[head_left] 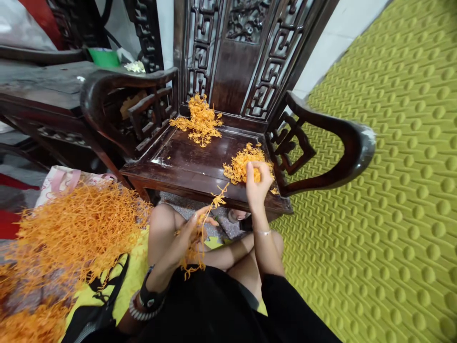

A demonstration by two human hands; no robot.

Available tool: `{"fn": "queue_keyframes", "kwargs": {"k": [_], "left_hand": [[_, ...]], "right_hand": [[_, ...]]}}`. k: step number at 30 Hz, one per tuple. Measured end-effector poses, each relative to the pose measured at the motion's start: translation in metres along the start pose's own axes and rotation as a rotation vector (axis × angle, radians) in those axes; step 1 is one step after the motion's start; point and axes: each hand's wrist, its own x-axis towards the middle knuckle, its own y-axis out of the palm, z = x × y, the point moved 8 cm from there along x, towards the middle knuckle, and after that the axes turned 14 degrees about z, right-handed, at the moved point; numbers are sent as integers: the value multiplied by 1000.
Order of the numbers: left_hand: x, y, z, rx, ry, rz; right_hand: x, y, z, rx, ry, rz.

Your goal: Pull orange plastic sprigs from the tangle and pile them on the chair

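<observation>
In front of the carved wooden chair (pixel 193 164), the person sits cross-legged, working with both hands. Left hand (pixel 187 233) is just short of the chair's front edge, fingers closed round a stringy orange sprig (pixel 218 200); its tip points up toward the seat, its lower strands dangle over the lap. Right hand (pixel 260 183) is over the right front part of the chair's seat, at the nearer orange pile (pixel 237 166); thumb and forefinger bent close, but I cannot tell whether they meet or grip a piece. A second orange pile (pixel 200 119) lies at the back left of the seat, well apart from the first. Left of the chair, low down, a much larger orange heap (pixel 82 228) of long, thin strands spreads beside a pale bag (pixel 59 178) with pink handles.

Handling notes, my judgement: strands look thin and prone to tangling. Best to hold the sprig lightly near its base, tip standing free, and let the right hand work in small pinches, no tugging. Set pieces down loosely on the chair's seat, clear of its front edge; a dragging sleeve or wrist could scatter them. Keep the two piles separate.
</observation>
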Motion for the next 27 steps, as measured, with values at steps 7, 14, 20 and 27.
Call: {"fn": "queue_keyframes", "kwargs": {"k": [7,14,20,27], "left_hand": [[5,-11,4,82,76,-166],[4,7,23,180,-87,81],[-19,38,6,498,-124,298],[-34,65,-17,535,-147,423]], "right_hand": [[-73,61,47,66,9,501],[-73,35,31,313,-17,229],[-85,-28,52,440,-99,-286],[-83,-56,83,667,-121,-472]]}}
